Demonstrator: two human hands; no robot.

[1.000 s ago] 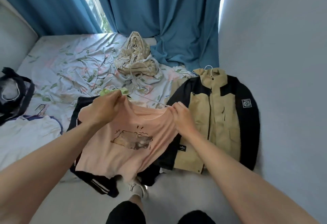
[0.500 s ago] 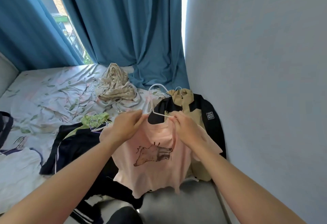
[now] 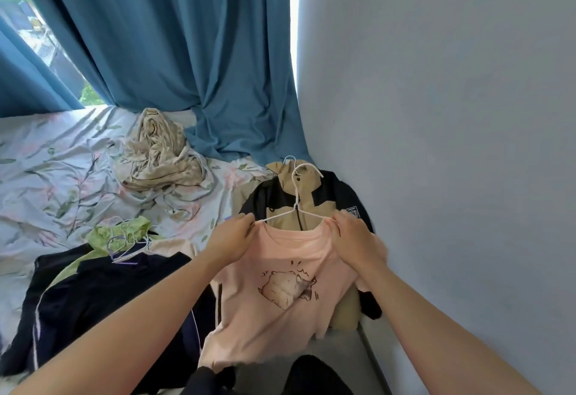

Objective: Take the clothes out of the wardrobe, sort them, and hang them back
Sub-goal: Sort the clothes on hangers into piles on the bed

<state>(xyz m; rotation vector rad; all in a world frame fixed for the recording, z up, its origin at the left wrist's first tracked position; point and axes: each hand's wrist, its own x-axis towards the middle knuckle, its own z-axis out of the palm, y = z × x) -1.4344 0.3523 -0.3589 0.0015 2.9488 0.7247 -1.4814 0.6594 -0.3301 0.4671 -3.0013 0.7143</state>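
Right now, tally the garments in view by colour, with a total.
Pink: 1, the T-shirt on the white hanger
Tan and black: 1, the jacket
Navy or black with lime: 1, the dark top
Beige: 1, the crumpled bundle
Total: 4

Pink T-shirt [image 3: 280, 295] apparently on white hanger [image 3: 296, 204].

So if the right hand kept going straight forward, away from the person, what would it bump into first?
Probably the tan and black jacket lying on the bed right behind it. The right hand grips the pink printed T-shirt on a white wire hanger; depth is hard to judge.
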